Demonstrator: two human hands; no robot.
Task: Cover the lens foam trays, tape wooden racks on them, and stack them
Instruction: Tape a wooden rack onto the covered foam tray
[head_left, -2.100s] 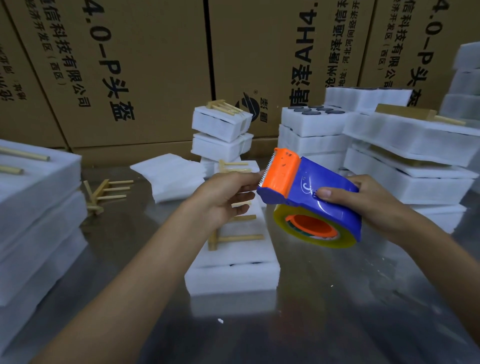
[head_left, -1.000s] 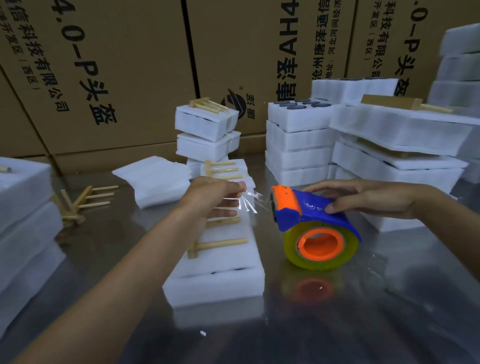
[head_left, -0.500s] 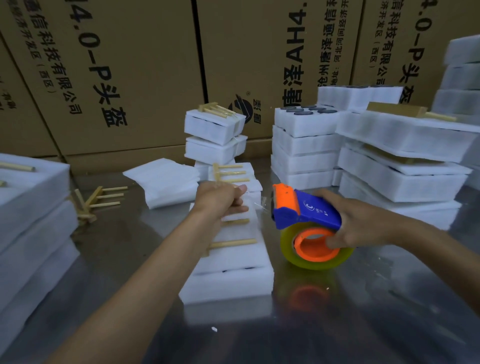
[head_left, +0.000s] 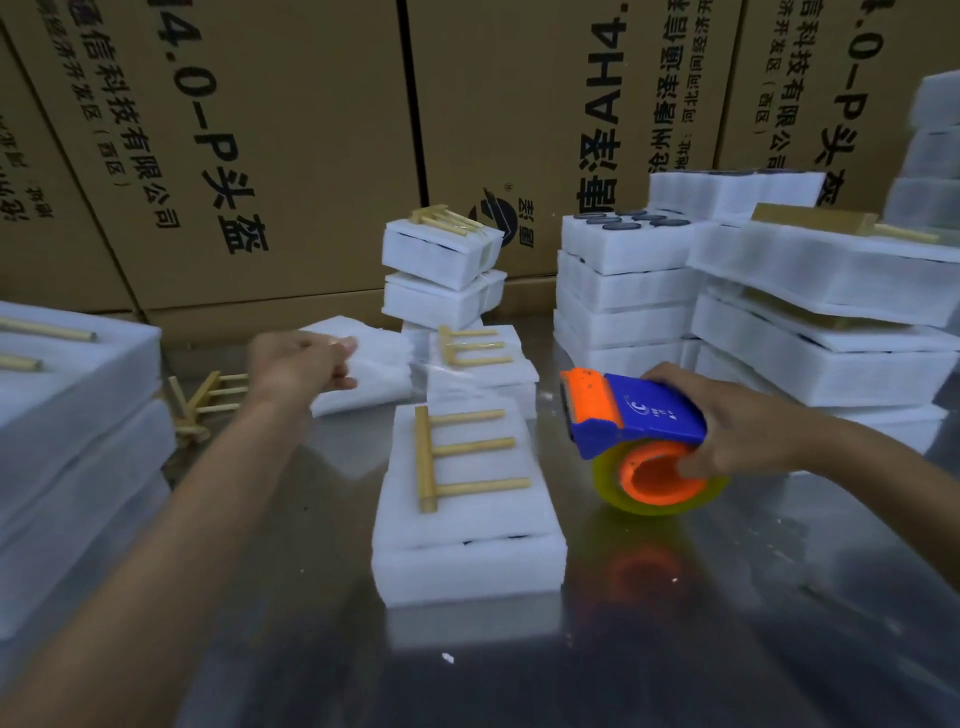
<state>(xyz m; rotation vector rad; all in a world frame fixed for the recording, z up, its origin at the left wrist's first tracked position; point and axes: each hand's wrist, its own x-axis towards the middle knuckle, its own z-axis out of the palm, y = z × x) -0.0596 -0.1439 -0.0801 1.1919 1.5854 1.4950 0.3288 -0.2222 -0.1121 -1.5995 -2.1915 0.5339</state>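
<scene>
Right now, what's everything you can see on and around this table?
Foam tray: one, white, covered, table centre.
Wooden rack: one, tan, lying on that tray.
Second tray with rack: one, white, just behind.
Tape dispenser: one, blue and orange, right of the tray.
Tape strip: one, clear, stretched between left hand and dispenser.
Loose racks: a few, tan, on the table at left.
Foam stacks: several, white, back, left and right.
Cardboard boxes: several, brown, behind.
Table: one, shiny metal.
Left hand: pinches the tape's end.
Right hand: grips the dispenser.
</scene>
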